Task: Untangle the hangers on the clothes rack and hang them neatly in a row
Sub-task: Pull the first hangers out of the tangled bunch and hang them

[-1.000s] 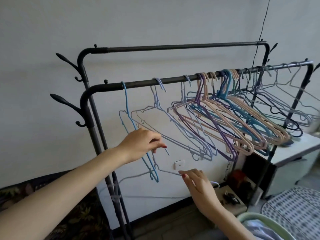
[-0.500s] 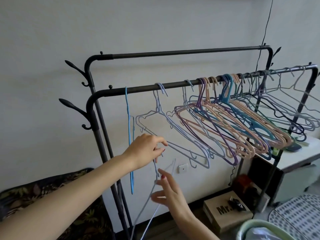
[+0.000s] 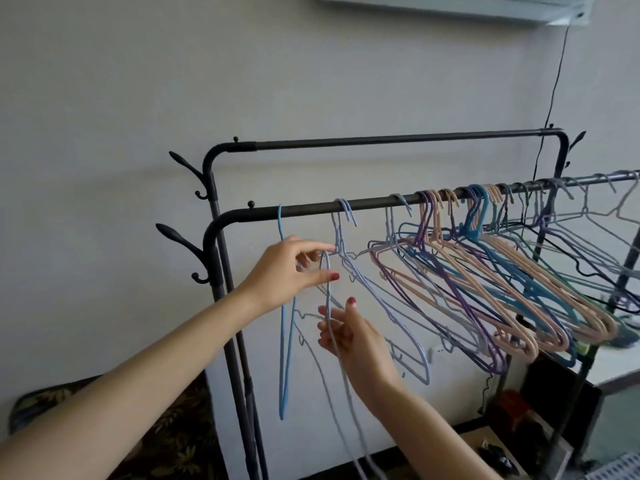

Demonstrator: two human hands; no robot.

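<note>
A black clothes rack has a front rail (image 3: 374, 203) and a higher back rail (image 3: 398, 141). A light blue hanger (image 3: 282, 341) hangs edge-on at the rail's left end. A pale lilac hanger (image 3: 337, 372) is off the rail, held upright with its hook near my left hand (image 3: 289, 271), which pinches the hook. My right hand (image 3: 349, 336) grips the same hanger lower down on its neck. To the right another lilac hanger (image 3: 388, 306) hangs alone, then a tangled bunch of pink, purple and blue hangers (image 3: 502, 292).
Several grey wire hangers (image 3: 595, 233) hang at the rail's far right. A dark floral cushion (image 3: 166, 431) lies at the lower left. A white cabinet top (image 3: 613, 365) and dark boxes (image 3: 519, 414) stand at the lower right. A black cable (image 3: 550, 98) drops down the wall.
Both hands have risen with the lilac hanger, bringing its hook up close under the front rail. The view has tilted upward, showing more wall.
</note>
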